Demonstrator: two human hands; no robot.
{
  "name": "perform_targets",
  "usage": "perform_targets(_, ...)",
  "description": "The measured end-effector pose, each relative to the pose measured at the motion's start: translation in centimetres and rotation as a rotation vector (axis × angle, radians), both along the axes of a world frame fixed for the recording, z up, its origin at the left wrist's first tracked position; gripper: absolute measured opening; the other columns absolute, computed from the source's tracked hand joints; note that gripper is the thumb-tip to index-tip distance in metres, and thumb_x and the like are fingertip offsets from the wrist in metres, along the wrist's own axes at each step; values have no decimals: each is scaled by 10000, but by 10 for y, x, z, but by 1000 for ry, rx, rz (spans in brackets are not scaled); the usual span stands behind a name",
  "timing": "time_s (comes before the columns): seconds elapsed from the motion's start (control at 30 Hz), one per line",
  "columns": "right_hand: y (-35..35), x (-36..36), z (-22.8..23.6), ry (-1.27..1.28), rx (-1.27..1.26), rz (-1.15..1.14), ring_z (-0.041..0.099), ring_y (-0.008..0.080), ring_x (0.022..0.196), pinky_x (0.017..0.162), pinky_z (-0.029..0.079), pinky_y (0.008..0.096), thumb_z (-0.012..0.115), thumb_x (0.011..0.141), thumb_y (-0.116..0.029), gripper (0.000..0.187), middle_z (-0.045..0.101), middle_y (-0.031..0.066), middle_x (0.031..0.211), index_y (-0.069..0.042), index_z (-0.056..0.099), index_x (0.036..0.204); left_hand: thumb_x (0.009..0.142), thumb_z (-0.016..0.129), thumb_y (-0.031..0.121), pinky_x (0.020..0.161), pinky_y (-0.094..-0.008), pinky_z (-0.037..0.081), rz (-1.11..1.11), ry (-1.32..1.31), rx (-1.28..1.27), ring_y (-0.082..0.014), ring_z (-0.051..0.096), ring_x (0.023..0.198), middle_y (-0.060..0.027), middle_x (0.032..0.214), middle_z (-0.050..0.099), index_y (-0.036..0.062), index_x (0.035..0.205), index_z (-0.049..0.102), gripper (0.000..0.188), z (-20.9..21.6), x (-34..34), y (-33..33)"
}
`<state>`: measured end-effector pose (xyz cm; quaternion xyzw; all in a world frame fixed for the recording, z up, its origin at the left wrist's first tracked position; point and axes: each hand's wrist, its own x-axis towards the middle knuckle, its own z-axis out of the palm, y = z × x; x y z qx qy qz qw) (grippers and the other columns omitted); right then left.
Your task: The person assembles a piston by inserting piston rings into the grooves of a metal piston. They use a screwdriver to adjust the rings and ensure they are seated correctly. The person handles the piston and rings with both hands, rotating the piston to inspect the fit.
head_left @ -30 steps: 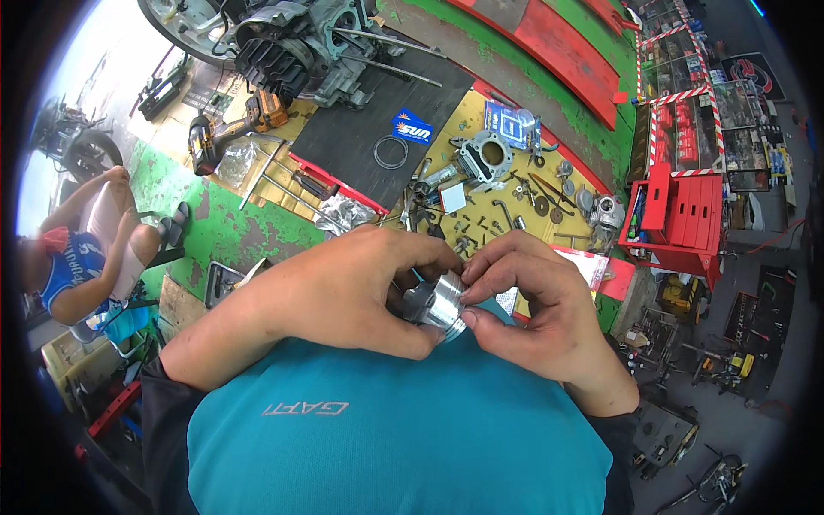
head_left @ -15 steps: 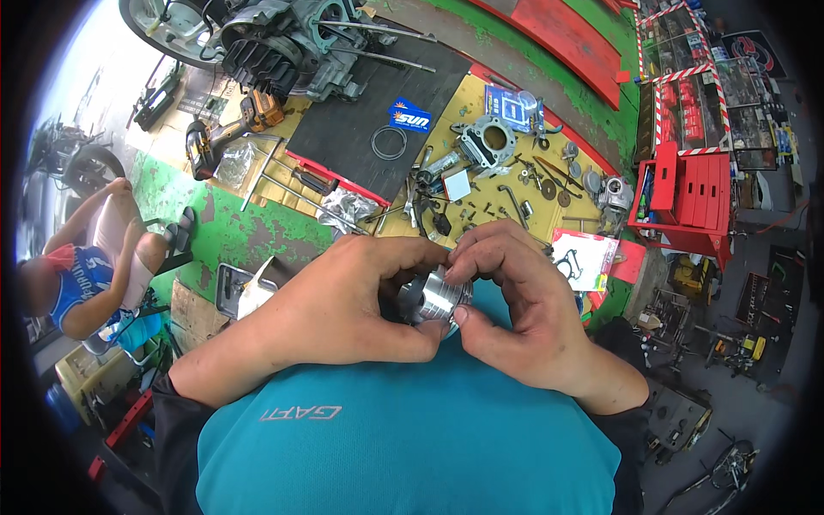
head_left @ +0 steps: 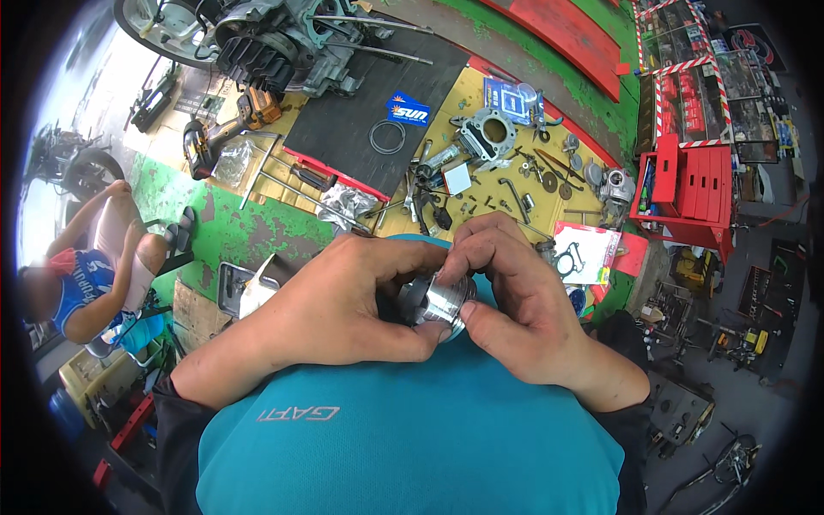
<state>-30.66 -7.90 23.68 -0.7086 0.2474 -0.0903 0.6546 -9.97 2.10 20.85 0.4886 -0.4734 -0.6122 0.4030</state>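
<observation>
A shiny silver piston (head_left: 444, 302) is held close to my chest between both hands, its grooved side showing. My left hand (head_left: 348, 296) is closed round its left part, with the thumb along the lower edge. My right hand (head_left: 525, 313) pinches the right part, index fingertip on top and thumb at the grooved rim. A thin ring edge seems to show near the right thumb, though I cannot tell whether it is a separate ring. Beyond the hands, thin metal rings (head_left: 387, 136) lie on a black mat (head_left: 343, 129).
Past my hands, yellow cardboard carries a cylinder block (head_left: 486, 136), a cylinder head (head_left: 615, 189), gaskets (head_left: 568, 259) and scattered bolts. An engine (head_left: 283, 43) stands at the back left near a cordless drill (head_left: 227, 129). A person (head_left: 94, 266) sits at left; a red tool cabinet (head_left: 687, 189) stands right.
The fingers of my right hand have shifted slightly along the piston, the index fingertip a little left and the thumb a little right. The piston shows more of its grooved side.
</observation>
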Motion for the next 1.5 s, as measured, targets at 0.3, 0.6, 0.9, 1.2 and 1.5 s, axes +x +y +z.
perform_targets(0.3, 1, 1, -6, -51, -21, 7, 494, 228, 1098, 990, 418, 354, 561, 823, 2, 322, 501, 106, 1159, -38, 624, 1136, 776, 801, 160, 635, -295, 517, 9, 6, 23, -103, 633, 689, -86, 819, 708, -29, 1207, 682, 486, 5, 2, 2)
perform_targets(0.6, 4, 7, -3, -49, -30, -18, 496, 217, 1078, 974, 424, 349, 563, 826, 4, 313, 524, 97, 1145, -36, 621, 1131, 714, 785, 164, 665, -335, 523, -6, -149, -28, -185, 652, 697, -138, 794, 679, -32, 1051, 662, 409, 14, 4, 0)
perform_targets(0.9, 6, 7, -2, -47, 16, -9, 454, 240, 1206, 1077, 359, 381, 556, 810, 13, 336, 491, 118, 1206, -17, 606, 1141, 683, 771, 184, 707, -405, 537, -23, -216, 8, -335, 689, 757, -200, 832, 677, -37, 1056, 645, 452, 21, 1, 0)
perform_targets(1.2, 7, 7, -3, -37, -11, -22, 469, 232, 1150, 1033, 385, 364, 571, 830, -3, 326, 503, 108, 1188, -30, 603, 1153, 669, 768, 157, 711, -443, 530, -34, -284, 8, -392, 681, 773, -217, 819, 664, -38, 1038, 633, 438, 28, 0, -3)
perform_targets(1.5, 4, 9, -7, -64, -9, -29, 473, 221, 1089, 972, 417, 345, 560, 804, 8, 342, 538, 85, 1133, -30, 609, 1141, 668, 779, 179, 728, -460, 549, -34, -357, -44, -413, 692, 785, -214, 840, 680, -23, 1037, 641, 443, 25, -2, -2)
